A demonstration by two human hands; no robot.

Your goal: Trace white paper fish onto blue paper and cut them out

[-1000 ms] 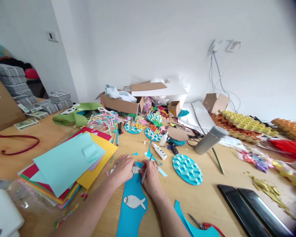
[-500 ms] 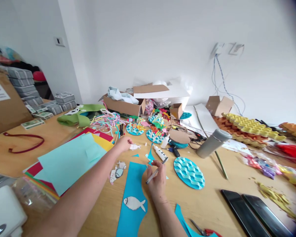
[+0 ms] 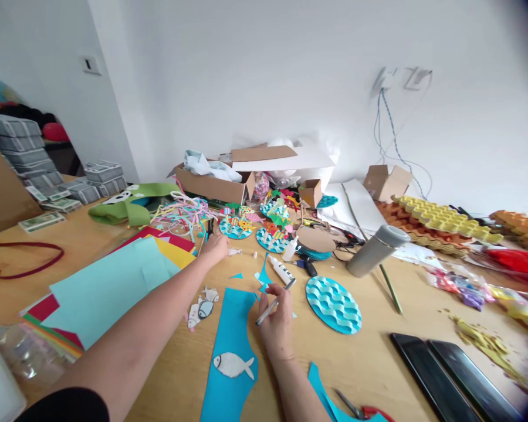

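Observation:
My right hand (image 3: 276,319) is closed around a slim white-and-grey pen (image 3: 270,310), its tip pointing down and left. That hand rests beside a strip of blue paper (image 3: 229,319), on which lies a white paper fish (image 3: 233,366) with a drawn eye. My left hand (image 3: 215,247) is stretched far forward, beside several dark pens (image 3: 210,227) and a small white paper scrap (image 3: 234,252). Its fingers are mostly hidden, so I cannot tell what they hold. Several more paper fish (image 3: 201,310) lie left of the blue strip.
Coloured paper sheets (image 3: 101,287) are stacked at left. Behind my right hand are a glue bottle (image 3: 283,271) and a wavy blue oval (image 3: 333,305). A grey flask (image 3: 376,251), two black phones (image 3: 422,375) and red-handled scissors (image 3: 365,412) are at right.
My left hand has moved forward and left, away from the white paper scrap, towards the dark pens. The right hand keeps the pen. The view has shifted slightly.

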